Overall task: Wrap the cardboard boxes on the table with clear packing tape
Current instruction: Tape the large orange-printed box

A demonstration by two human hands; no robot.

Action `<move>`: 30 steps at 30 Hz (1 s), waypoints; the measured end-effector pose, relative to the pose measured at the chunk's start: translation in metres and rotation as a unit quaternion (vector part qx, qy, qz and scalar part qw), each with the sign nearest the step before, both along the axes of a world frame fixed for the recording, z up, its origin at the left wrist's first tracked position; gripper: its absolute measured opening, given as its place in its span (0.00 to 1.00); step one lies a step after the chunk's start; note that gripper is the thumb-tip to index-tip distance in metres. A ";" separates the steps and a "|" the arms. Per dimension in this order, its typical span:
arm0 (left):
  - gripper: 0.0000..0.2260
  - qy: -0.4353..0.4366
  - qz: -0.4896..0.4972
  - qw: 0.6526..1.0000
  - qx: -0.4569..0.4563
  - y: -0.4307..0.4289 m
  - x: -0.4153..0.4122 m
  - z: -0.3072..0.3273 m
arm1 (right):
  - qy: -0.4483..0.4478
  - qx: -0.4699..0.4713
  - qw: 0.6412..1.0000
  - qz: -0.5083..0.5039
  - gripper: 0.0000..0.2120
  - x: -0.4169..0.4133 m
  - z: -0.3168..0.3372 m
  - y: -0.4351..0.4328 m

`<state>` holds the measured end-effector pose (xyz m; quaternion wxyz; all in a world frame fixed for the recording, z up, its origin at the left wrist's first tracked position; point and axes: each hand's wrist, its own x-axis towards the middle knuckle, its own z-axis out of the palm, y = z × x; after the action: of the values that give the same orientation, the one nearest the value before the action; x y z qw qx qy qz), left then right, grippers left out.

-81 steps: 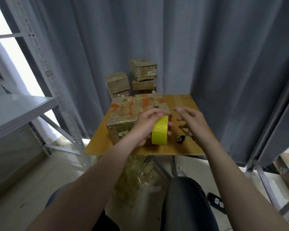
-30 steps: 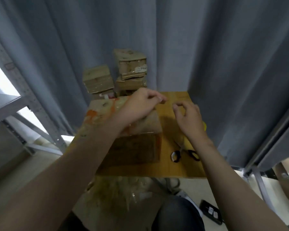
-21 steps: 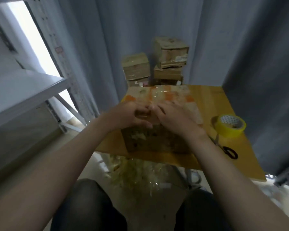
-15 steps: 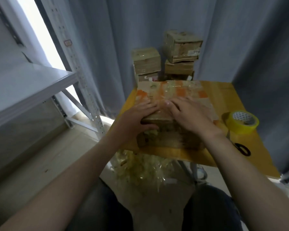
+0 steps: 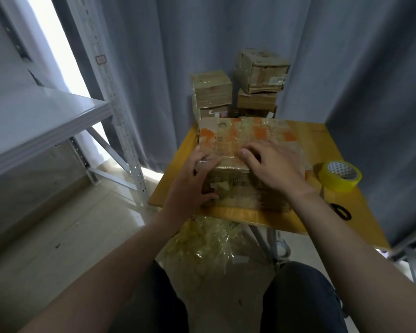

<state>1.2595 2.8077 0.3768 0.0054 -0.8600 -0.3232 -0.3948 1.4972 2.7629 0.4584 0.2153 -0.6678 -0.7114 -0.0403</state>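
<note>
Both hands are on the large cardboard box (image 5: 247, 140), which lies flat on the left part of the wooden table (image 5: 322, 140), its near face close to the table's front edge. The box's top is glossy with tape and shows orange patches.

The left hand (image 5: 192, 183) grips the box's near left corner: its fingers (image 5: 205, 159) curl over the top edge while the thumb presses against the front face below. The right hand (image 5: 271, 164) lies flat on top of the box near the front edge, fingers spread and fairly straight, palm down, holding nothing. The fingertips of the two hands are near each other but apart, with a strip of the box top between them.

The tape roll (image 5: 341, 175), yellowish with a patterned core, lies flat on the table to the right of the box, just beyond the right wrist and untouched by either hand. A pair of black-handled scissors (image 5: 340, 210) lies nearer the front edge, close to the roll.

Behind the box, against the grey curtain (image 5: 226, 32), stand several smaller boxes (image 5: 213, 92) in two stacks; whether they rest on the table's far end cannot be told. Crumpled clear film (image 5: 202, 239) is heaped on the floor under the table's front edge. A metal shelving rack (image 5: 46, 121) stands at the left
</note>
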 end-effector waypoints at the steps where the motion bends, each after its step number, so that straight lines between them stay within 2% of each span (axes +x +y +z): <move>1: 0.49 -0.012 -0.006 1.000 -0.020 -0.001 0.000 -0.003 | 0.007 0.022 1.000 0.006 0.18 0.001 -0.001 -0.004; 3: 0.47 -0.041 -0.015 0.996 -0.075 -0.005 0.000 -0.002 | 0.049 0.076 0.996 0.018 0.12 0.005 -0.005 -0.015; 7: 0.29 -0.113 -0.030 0.980 -0.164 -0.006 -0.006 0.010 | 0.134 0.188 0.971 -0.059 0.12 0.019 -0.015 -0.038; 10: 0.24 -0.168 -0.013 0.954 -0.248 -0.014 -0.003 0.029 | 0.221 0.159 0.949 -0.158 0.19 0.033 -0.021 -0.045; 11: 0.23 -0.204 -0.001 0.935 -0.292 -0.018 0.002 0.036 | 0.286 0.130 0.934 -0.169 0.21 0.036 -0.021 -0.046; 13: 0.20 -0.279 0.016 0.858 -0.431 -0.026 0.014 0.052 | 0.447 0.066 0.876 -0.168 0.24 0.035 -0.018 -0.046; 14: 0.19 -0.293 0.027 0.818 -0.495 -0.027 0.020 0.059 | 0.500 0.041 0.849 -0.167 0.25 0.033 -0.017 -0.046; 16: 0.20 -0.281 0.060 0.785 -0.549 -0.024 0.027 0.065 | 0.539 0.012 0.824 -0.176 0.26 0.032 -0.021 -0.047; 18: 0.19 -0.293 0.073 0.767 -0.566 -0.021 0.030 0.066 | 0.568 -0.009 0.802 -0.184 0.26 0.032 -0.028 -0.048; 22: 0.23 -0.274 0.084 0.775 -0.563 -0.024 0.029 0.071 | 0.613 -0.050 0.766 -0.188 0.28 0.034 -0.030 -0.053; 26: 0.21 -0.309 0.088 0.723 -0.612 -0.039 0.026 0.075 | 0.649 -0.063 0.735 -0.187 0.24 0.030 -0.027 -0.061; 30: 0.16 -0.325 0.073 0.745 -0.578 -0.059 0.027 0.077 | 0.692 0.021 0.696 -0.192 0.23 0.018 -0.029 -0.077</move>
<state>1.2861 2.7484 0.4539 -0.5694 -0.4917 -0.5339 -0.3860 1.5156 2.6863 0.4290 0.6480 -0.6247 -0.2171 0.3777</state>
